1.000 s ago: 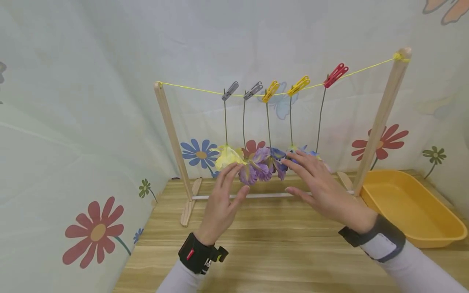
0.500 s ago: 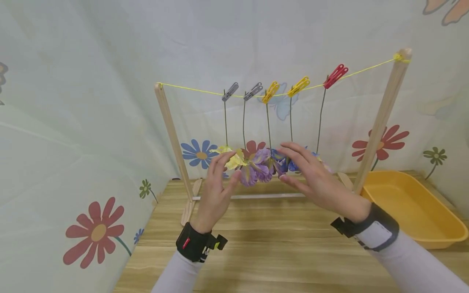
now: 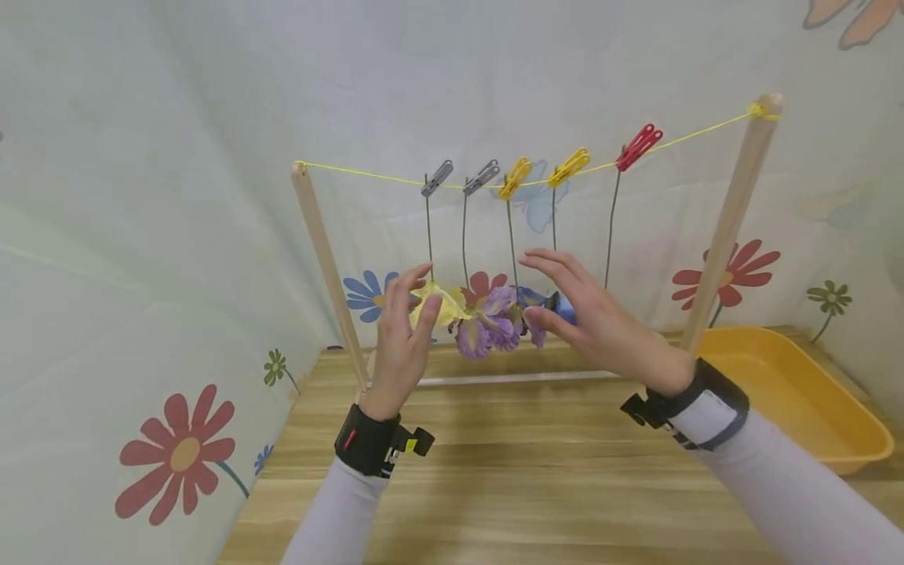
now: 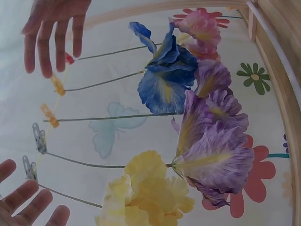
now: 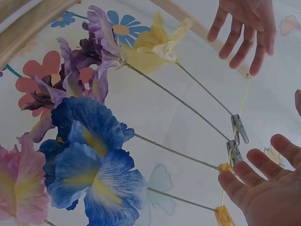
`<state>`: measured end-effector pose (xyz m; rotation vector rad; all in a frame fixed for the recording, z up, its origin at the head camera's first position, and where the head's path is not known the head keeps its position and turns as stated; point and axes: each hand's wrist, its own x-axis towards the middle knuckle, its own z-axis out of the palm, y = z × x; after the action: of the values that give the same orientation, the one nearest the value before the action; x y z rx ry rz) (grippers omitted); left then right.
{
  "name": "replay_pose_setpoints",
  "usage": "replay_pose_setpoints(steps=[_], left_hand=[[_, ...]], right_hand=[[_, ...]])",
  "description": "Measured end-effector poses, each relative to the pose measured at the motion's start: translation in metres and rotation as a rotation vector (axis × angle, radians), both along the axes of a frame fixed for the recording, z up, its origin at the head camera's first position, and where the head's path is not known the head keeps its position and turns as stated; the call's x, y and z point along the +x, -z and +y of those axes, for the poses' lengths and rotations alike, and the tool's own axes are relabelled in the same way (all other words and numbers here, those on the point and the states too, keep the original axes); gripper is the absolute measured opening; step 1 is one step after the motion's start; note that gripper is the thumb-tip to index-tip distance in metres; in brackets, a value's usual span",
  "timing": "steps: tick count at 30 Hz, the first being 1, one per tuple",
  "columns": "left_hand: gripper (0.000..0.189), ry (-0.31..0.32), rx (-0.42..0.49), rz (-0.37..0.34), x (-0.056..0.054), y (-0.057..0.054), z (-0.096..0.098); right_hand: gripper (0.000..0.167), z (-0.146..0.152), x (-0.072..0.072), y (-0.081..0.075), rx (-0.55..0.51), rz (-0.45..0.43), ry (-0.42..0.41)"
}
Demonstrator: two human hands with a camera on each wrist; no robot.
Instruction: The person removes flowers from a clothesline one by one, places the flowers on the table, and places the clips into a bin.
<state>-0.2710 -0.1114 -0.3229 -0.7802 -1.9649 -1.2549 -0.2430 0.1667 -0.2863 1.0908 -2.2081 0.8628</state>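
Note:
Artificial irises hang upside down by their stems from a yellow string [image 3: 360,171]. Grey clothespins [image 3: 438,179], yellow clothespins [image 3: 515,179] and a red clothespin [image 3: 639,147] clip them on. My left hand [image 3: 402,337] is raised with relaxed fingers beside the yellow iris [image 3: 441,308], holding nothing. My right hand [image 3: 596,318], also relaxed and holding nothing, is in front of the blue iris [image 3: 561,306] and partly hides it. Purple irises [image 3: 487,329] hang between the hands. The pink iris [image 5: 21,183] shows in the right wrist view; in the head view my right hand covers it.
A wooden post [image 3: 321,267] on the left and a taller-looking post [image 3: 734,212] on the right bear the string. A white rod [image 3: 508,377] joins them low down. A yellow basin [image 3: 791,392] stands at right on the wood-grain table [image 3: 508,486], before a flower-printed cloth [image 3: 176,259].
Both hands have risen and shifted a little left, from the level of the blooms toward the stems. The irises and clothespins hang as before; the head view has turned slightly.

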Motion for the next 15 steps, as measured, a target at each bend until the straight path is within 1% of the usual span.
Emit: replay_pose_setpoints(steps=[4,7,13,15], left_hand=[[0.047,0.002,0.022,-0.042,-0.006,-0.004,0.0],[0.045,0.01,0.048,-0.067,-0.011,-0.006,0.002],[0.045,0.009,0.09,-0.093,-0.022,-0.009,0.005],[0.046,0.008,0.094,-0.105,-0.026,-0.01,0.006]], right_hand=[[0.06,-0.005,-0.008,-0.007,-0.029,0.01,-0.024],[0.062,-0.009,-0.013,-0.014,-0.05,0.016,-0.039],[0.062,-0.018,-0.021,-0.029,-0.112,-0.01,-0.072],[0.062,-0.02,-0.023,-0.035,-0.123,-0.006,-0.06]])
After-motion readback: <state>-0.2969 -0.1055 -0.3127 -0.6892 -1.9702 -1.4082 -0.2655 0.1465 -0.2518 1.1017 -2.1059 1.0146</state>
